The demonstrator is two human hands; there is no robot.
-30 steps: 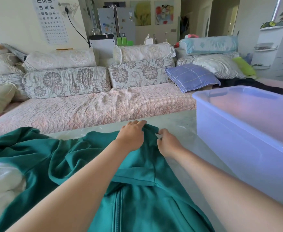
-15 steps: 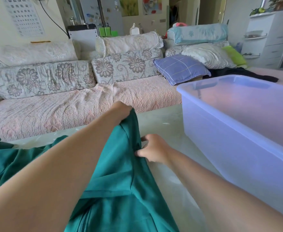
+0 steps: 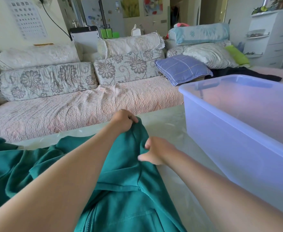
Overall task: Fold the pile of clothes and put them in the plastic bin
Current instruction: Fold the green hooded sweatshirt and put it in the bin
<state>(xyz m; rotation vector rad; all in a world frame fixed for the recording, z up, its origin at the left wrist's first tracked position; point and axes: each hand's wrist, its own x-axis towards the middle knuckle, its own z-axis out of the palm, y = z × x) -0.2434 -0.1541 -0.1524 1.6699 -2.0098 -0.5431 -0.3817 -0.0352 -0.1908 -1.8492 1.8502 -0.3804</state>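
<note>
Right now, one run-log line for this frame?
left-hand grip: holds teal zip-front jacket | right-hand grip: pinches jacket edge | translucent blue plastic bin: jacket not inside

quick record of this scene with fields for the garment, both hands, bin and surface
garment: teal jacket, lying on the table, far end lifted
left hand: grips the jacket's far end
right hand: pinches its right edge, nearer
bin: plastic bin, right of the jacket, no clothes visible inside
surface: pale table
behind: sofa with cushions
</note>
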